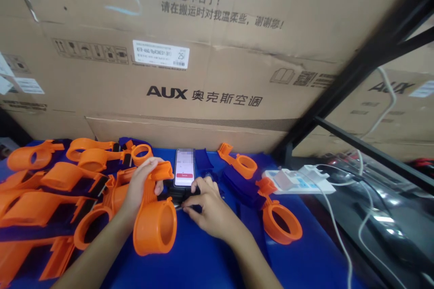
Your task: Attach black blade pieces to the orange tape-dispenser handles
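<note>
So the orange tape dispenser (pixel 152 230) is in the left hand (pixel 139 185), over the blue counter (pixel 203 262), a bit left of the middle. The left fingers are wrapped around its upper arm, with the big ring hanging below them and facing right.

The right hand (pixel 213 210) is just beside it, fingers curled, thumb and forefinger reaching toward some small dark stuff below the phone (pixel 185 167). Can't tell if those fingertips are actually pinching anything, too blurry down there. The phone has its screen lit, near the counter's back edge.

A whole pile of other orange dispensers (pixel 63 176) covers the left side of the counter. Two more are on the right side, one near the back edge (pixel 233 159), one further forward (pixel 291 235). A white power strip (pixel 301 183) is at the right edge, and a big AUX carton (pixel 203 63) stands behind everything.
</note>
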Demonstrator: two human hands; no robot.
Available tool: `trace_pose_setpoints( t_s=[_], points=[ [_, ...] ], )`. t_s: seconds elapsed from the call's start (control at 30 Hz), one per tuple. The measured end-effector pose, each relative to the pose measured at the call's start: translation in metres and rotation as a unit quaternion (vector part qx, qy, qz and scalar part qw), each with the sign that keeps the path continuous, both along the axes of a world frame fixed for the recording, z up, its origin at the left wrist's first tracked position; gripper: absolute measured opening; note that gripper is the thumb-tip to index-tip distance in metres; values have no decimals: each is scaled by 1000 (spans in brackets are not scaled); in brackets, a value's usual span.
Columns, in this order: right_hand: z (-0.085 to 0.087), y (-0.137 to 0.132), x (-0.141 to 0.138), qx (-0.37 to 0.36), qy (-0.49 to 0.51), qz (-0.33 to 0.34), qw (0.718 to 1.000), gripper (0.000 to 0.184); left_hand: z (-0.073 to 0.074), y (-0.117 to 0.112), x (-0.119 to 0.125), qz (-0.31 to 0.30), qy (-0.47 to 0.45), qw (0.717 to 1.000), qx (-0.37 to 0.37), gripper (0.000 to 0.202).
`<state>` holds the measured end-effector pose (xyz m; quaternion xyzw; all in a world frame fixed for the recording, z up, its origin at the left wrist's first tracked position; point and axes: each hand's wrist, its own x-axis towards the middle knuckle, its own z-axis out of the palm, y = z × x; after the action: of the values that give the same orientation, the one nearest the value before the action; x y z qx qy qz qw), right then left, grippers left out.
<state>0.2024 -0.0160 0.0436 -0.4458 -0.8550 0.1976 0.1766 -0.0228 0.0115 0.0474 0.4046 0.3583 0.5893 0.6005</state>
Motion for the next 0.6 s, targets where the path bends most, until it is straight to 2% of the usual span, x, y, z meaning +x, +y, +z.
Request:
trace_pose_setpoints(
  t_s=[0.17, 0.37, 0.6],
  points=[
    [-2, -1, 1, 14, -44, -23, 999, 6, -5, 2, 0, 3, 22, 1000, 5, 26],
    [0, -6, 4, 11, -57, -32, 998, 10, -8, 2, 0, -1, 35, 999, 4, 27],
    [8, -5, 7, 11, -24, -35, 999, 6, -6, -1, 6, -4, 53, 999, -1, 30]
  ],
)
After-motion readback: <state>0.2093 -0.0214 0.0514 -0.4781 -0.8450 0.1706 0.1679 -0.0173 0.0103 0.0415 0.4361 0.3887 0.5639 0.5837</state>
